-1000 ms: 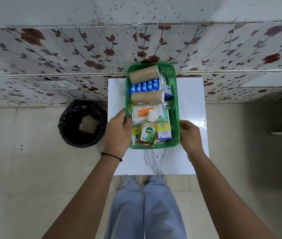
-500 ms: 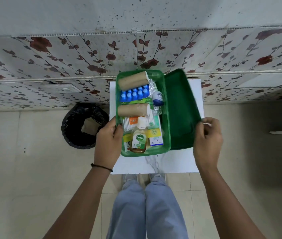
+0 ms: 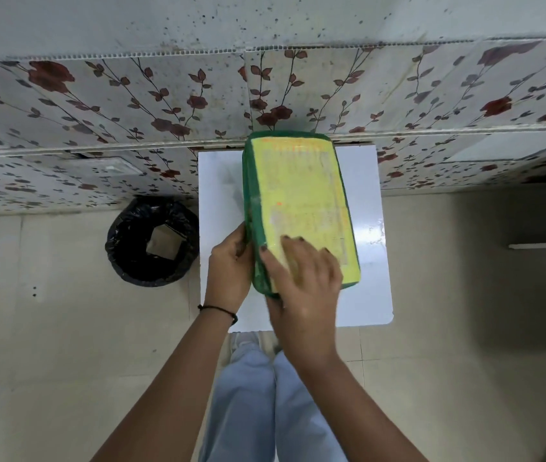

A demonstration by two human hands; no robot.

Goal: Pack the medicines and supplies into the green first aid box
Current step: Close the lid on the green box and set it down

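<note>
Pressing my right hand (image 3: 301, 278) down flat, fingers spread, I have it on the near end of the yellow-labelled lid (image 3: 301, 195) of the green first aid box (image 3: 252, 208), and my left hand (image 3: 229, 265) is cupped against the box's near-left side, thumb and fingers closed on the green wall. The box sits on the white bench (image 3: 365, 261), its long axis running from the near edge, just under my palms, away toward the far edge by the flowered wall (image 3: 131, 105). The lid looks tilted, raised along its left side, so I judge it is not yet seated. Both hands are at the near end; the far end lies well beyond them, so my next push should travel forward along that axis. A black bin (image 3: 153, 243) stands on the floor left of the bench
</note>
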